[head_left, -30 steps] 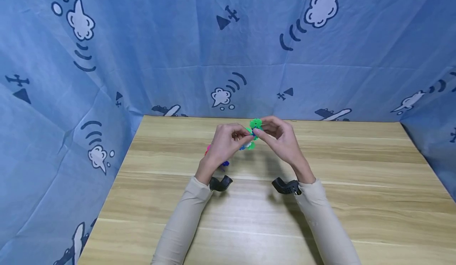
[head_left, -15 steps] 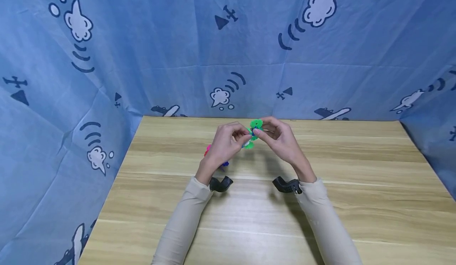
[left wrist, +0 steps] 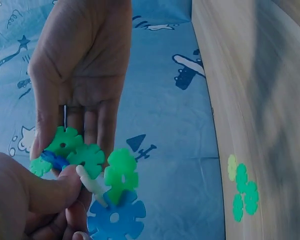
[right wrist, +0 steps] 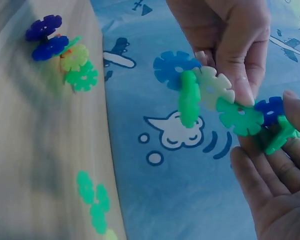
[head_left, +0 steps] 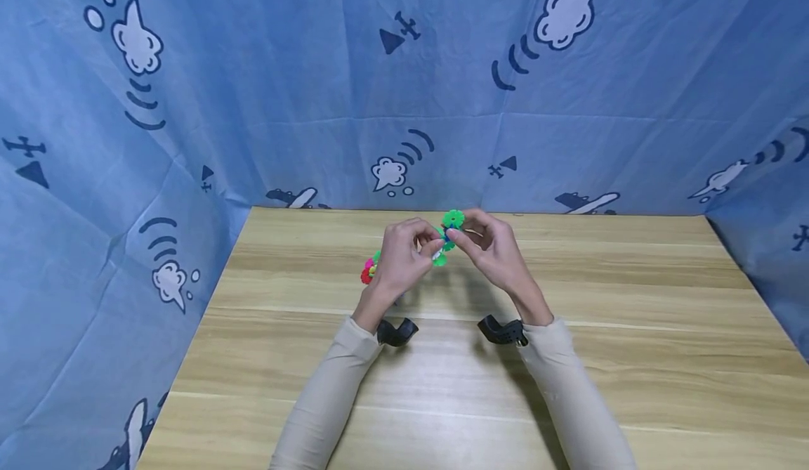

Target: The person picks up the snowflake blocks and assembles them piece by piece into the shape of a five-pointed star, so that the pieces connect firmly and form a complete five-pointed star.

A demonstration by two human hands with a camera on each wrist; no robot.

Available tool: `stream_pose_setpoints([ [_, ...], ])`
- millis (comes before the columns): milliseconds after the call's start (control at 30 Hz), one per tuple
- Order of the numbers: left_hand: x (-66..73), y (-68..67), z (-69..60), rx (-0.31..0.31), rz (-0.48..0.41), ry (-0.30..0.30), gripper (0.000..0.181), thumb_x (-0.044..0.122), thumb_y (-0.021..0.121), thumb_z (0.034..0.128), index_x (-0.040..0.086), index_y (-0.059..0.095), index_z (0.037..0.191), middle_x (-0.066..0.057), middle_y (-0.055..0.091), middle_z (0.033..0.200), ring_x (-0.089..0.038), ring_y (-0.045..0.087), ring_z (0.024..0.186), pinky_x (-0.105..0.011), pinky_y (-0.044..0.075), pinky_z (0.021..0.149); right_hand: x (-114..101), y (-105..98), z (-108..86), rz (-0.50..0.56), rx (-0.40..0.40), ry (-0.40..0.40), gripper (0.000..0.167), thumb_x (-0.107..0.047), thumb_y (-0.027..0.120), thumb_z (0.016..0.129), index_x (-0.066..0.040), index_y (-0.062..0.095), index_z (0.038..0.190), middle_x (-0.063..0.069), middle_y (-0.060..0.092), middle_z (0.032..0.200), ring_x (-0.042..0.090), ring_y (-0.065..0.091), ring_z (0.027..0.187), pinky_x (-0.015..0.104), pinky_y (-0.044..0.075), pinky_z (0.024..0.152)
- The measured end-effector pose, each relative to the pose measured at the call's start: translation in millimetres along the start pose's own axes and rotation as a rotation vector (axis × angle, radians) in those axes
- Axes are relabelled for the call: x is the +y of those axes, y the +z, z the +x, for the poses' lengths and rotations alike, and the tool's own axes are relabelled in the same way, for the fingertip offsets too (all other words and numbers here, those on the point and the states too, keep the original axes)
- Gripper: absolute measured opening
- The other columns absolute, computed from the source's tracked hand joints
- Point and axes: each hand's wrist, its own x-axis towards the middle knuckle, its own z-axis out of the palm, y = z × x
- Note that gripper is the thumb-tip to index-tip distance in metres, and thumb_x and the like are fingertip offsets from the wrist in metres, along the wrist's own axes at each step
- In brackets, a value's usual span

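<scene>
Two hands are meeting near the centre of the head view: the left hand (head_left: 404,256) and the right hand (head_left: 499,249) are holding a chain of notched plastic discs (right wrist: 215,90) between them, above the wooden table (head_left: 600,386). The left hand is pinching the chain with thumb and bent forefinger; in the right wrist view its thumb is pressing on a green disc (right wrist: 237,122). The right hand's thumb is pressing by the dark blue disc (right wrist: 268,111), while its lower fingers are lying fairly straight, slightly spread — which fingertip is meeting the thumb from behind, I cannot tell.

At the upper middle of the right wrist view the chain is running from a light blue disc (right wrist: 166,70), with another green piece hanging beside it, through a whitish disc (right wrist: 215,80) towards the right hand.

Left of centre in the head view, a multicoloured cluster (head_left: 369,271) is lying on the table, partly hidden behind the left hand. A flat green group (right wrist: 92,200), apparently of joined discs, is resting at the lower left of the right wrist view, near the table edge.

Beige sleeves (head_left: 584,393) are covering both forearms, and a black wrist mount (head_left: 396,331) is sitting at each cuff. A blue printed curtain (head_left: 316,69) is filling the upper half of the head view.
</scene>
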Motion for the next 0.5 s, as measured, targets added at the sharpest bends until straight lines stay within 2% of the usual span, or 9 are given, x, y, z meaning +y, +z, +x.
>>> stream_pose_setpoints([
  [133,0.8,-0.8,-0.3,0.016,0.004,-0.016,0.008,0.002,0.077,0.0910,0.004,0.076,0.083,-0.007,0.071,0.074,-0.013,0.058,0.063,-0.018,0.043,0.058,0.5,3.3,-0.2,-0.016,0.007,-0.015,0.025,-0.011,0.071,0.100,0.000,0.068,0.121,0.020,0.072,0.115,0.011,0.071,0.105,0.022,0.057,0.100],
  [267,2.4,-3.4,-0.3,0.010,-0.007,-0.017,0.006,0.004,0.077,0.0915,0.004,0.078,0.086,-0.006,0.072,0.075,-0.012,0.057,0.063,-0.019,0.045,0.058,-1.6,1.8,-0.6,-0.050,0.015,0.006,0.024,-0.015,0.071,0.100,-0.002,0.069,0.121,0.018,0.073,0.113,0.010,0.072,0.103,0.024,0.058,0.101],
  [400,3.5,-5.8,0.5,-0.009,-0.032,-0.028,0.005,0.008,0.077,0.0930,0.005,0.079,0.090,-0.006,0.074,0.078,-0.011,0.058,0.064,-0.019,0.047,0.059,-3.1,-2.3,-0.5,-0.141,0.024,0.012,0.024,-0.021,0.070,0.101,-0.008,0.070,0.122,0.012,0.074,0.114,0.004,0.068,0.104,0.034,0.056,0.106],
  [500,2.7,-7.6,0.7,-0.022,-0.055,-0.051,0.005,0.011,0.078,0.0936,0.005,0.079,0.092,-0.006,0.075,0.081,-0.011,0.058,0.065,-0.018,0.047,0.060,-2.0,-5.1,-0.5,-0.163,0.032,-0.003,0.026,-0.020,0.070,0.102,-0.011,0.071,0.126,0.010,0.073,0.120,0.003,0.066,0.108,0.046,0.054,0.109],
])
